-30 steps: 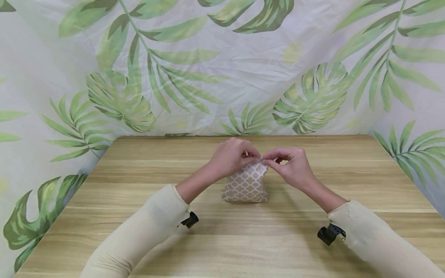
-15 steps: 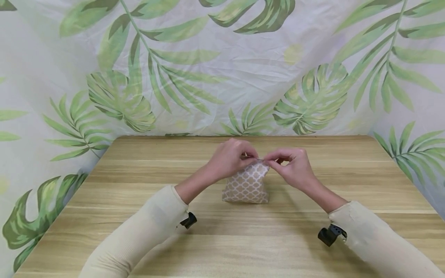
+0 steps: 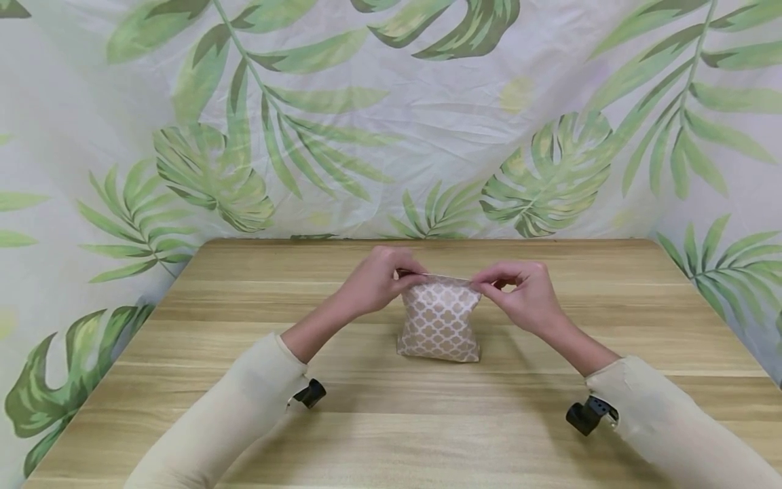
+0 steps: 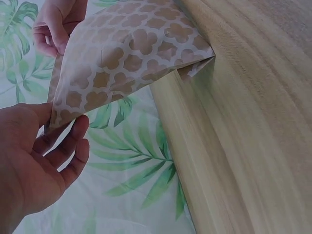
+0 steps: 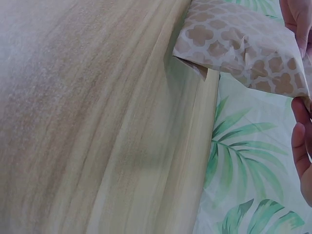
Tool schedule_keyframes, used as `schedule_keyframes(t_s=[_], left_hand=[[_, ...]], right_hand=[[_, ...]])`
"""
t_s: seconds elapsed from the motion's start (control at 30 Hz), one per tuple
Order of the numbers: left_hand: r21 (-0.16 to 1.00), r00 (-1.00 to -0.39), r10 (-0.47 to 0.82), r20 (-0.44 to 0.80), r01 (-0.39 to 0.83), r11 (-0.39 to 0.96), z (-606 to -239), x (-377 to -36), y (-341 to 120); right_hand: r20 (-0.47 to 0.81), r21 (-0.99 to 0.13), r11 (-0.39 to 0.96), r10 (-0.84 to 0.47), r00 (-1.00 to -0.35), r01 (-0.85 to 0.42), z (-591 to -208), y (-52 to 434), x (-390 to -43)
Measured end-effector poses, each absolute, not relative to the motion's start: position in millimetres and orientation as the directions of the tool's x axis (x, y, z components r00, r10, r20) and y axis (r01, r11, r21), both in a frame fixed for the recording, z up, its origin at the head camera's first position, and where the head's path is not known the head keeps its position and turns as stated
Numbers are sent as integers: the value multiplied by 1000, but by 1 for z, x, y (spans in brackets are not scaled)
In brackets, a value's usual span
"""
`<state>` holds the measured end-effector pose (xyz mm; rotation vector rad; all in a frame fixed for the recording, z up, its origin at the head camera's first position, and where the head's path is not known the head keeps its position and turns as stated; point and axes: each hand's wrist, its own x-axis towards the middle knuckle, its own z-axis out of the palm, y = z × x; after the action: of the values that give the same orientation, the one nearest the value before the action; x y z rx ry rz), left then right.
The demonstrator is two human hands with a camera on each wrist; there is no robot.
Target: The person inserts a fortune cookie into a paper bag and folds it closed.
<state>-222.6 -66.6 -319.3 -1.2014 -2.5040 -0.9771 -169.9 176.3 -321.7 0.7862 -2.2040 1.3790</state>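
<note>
The patterned paper bag (image 3: 439,326) stands upright at the centre of the frame on the bench (image 3: 183,353). Its top edge runs left to right between the hands: the left hand (image 3: 373,282) pinches its left corner, the right hand (image 3: 519,292) its right corner, fingers clamped on paper.

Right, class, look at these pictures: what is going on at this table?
A person stands a small brown paper bag with a white lattice print upright on a wooden table. The left hand pinches one end of the bag's top edge, and the right hand pinches the other end, so the top is stretched flat between them. A leaf-print cloth hangs behind.
</note>
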Motion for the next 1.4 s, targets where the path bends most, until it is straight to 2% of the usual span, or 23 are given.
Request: schedule_keyframes(t_s=[0.23, 0.4, 0.7, 0.87, 1.0, 1.13, 1.4], left_hand=[[504, -641, 620, 453, 758, 415, -321, -221, -73], [598, -698, 606, 383, 687, 413, -319, -221, -76], [795, -804, 563, 192, 464, 392, -329, -232, -82], [891, -837, 546, 44, 281, 358, -345, -241, -81], [917, -858, 511, -54, 161, 365, -355, -249, -80], [923, -862, 488, -137, 68, 378, -363, -255, -78], [915, -835, 495, -241, -26, 402, -378, -263, -77]], right_hand=[[578, -695, 360, -235, -781, -623, -321, 175, -170], [546, -720, 366, -226, -807, -589, -329, 177, -176], [334, -845, 336, -275, -901, -416, -355, 184, -203], [201, -883, 346, -327, -923, -316, -367, 182, -214], [131, -901, 352, -337, -932, -254, -375, 180, -221], [89, -910, 355, -333, -939, -212, -381, 179, -226], [-20, -932, 348, -330, -944, -102, -390, 179, -234]])
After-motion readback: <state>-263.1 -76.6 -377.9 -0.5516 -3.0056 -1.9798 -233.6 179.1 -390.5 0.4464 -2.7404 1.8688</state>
